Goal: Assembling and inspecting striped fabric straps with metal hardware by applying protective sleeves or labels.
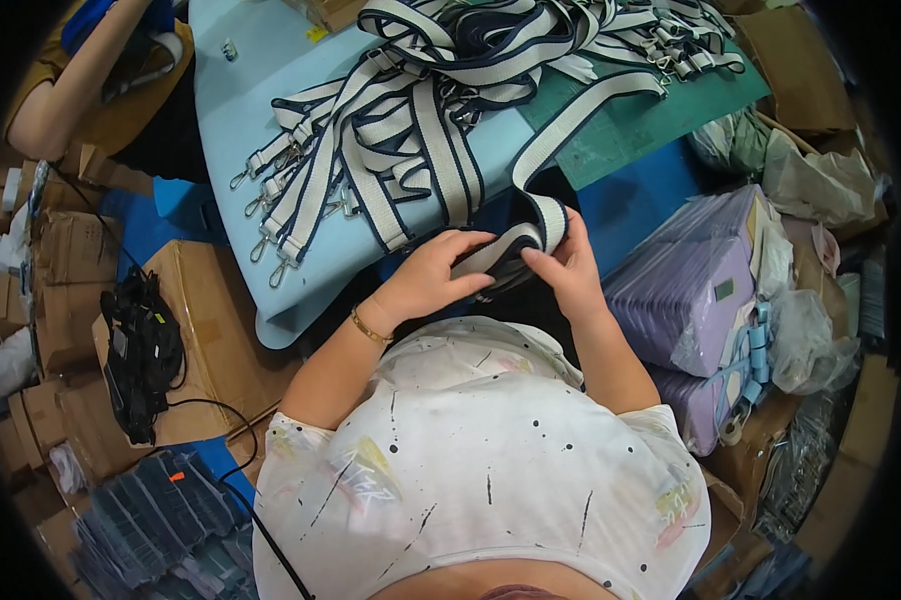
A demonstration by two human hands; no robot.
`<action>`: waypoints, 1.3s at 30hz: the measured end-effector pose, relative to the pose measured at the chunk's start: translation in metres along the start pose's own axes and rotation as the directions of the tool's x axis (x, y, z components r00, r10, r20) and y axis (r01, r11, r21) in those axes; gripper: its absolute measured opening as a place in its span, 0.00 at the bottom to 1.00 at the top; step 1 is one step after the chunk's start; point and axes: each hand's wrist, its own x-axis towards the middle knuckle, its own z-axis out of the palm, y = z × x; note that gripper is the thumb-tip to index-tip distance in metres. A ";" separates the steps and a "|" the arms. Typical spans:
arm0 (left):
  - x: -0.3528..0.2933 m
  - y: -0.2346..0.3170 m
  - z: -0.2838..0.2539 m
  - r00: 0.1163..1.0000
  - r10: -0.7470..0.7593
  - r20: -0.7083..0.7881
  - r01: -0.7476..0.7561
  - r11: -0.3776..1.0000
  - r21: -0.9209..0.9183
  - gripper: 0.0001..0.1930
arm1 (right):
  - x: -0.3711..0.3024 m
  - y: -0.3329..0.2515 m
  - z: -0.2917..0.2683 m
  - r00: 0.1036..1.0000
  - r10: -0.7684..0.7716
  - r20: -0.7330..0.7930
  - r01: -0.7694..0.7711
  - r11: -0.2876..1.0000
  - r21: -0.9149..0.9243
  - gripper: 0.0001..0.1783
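A white webbing strap with navy edges runs down from the table toward my lap and curls into a loop between my hands. My left hand is closed on the left side of the curl, fingers over the thumb. On the other side, my right hand pinches the strap between thumb and fingers. Part of the loop is hidden by my hands. Just beyond them, a pile of similar straps hangs over the table's near edge, with metal swivel hooks on their ends.
The pale blue table carries a green cutting mat. Purple bundles in plastic stand at right. At left are cardboard boxes, a black bundle and stacked denim pieces. Another person's arm shows at upper left.
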 end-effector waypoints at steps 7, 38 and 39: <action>0.013 -0.031 0.021 0.988 0.151 -0.016 -0.148 0.984 0.102 0.40 | 0.003 -0.019 -0.005 0.990 0.138 -0.023 -0.128 0.961 0.244 0.28; -0.134 -0.048 -0.064 0.855 -0.337 0.393 0.498 0.746 -0.442 0.14 | 0.112 -0.086 -0.095 0.901 -0.357 -0.247 -0.217 0.123 -0.968 0.19; -0.140 -0.041 -0.065 0.880 -0.304 0.365 0.465 0.712 -0.527 0.14 | 0.105 -0.083 -0.085 0.870 -0.443 -0.216 -0.254 -0.027 -0.967 0.20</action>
